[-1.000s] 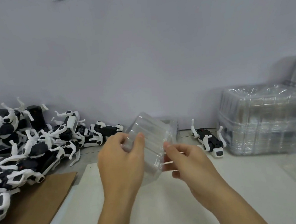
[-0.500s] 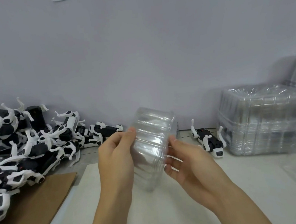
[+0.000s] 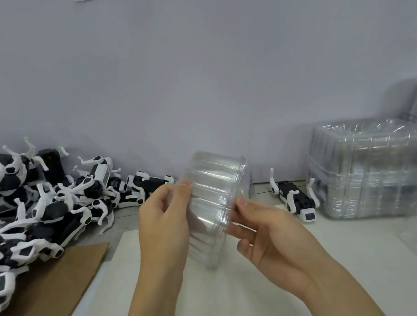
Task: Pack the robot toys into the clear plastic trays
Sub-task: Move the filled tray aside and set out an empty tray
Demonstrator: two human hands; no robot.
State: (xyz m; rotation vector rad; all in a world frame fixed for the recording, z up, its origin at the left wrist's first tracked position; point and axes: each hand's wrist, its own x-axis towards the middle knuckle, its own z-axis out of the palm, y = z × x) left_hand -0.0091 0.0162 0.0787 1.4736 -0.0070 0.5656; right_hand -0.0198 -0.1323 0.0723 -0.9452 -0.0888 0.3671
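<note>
- Since a second ago I have been turning the ribbed clear plastic tray [image 3: 212,203] in my hands: it was lying more slanted, with my left thumb over its near face, and now it is standing nearly on end, its upper end higher and tipping slightly right.
- My left hand [image 3: 161,223] is pinching the tray's left edge, fingertips curled onto the rim; my right hand [image 3: 264,231] is gripping the right rim, thumb on the stepped flange. The hands are apart, with the tray clamped between them, above the pale grey worktable [image 3: 242,295].
- The tray's long axis is running from low near me to high toward the wall; I cannot tell for certain which way its open side is facing.
- Risks, as I am judging them: the thin plastic may be buckling or slipping from fingertip pinches, and if it is several nested trays, prying at the rim could pop one loose.
- The single black-and-white robot dog toy [image 3: 295,196] is lying on its back just right of my hands, beside the stack of clear plastic trays [image 3: 373,168]; the pile of black-and-white robot toys [image 3: 40,209] is lying well to my left.
</note>
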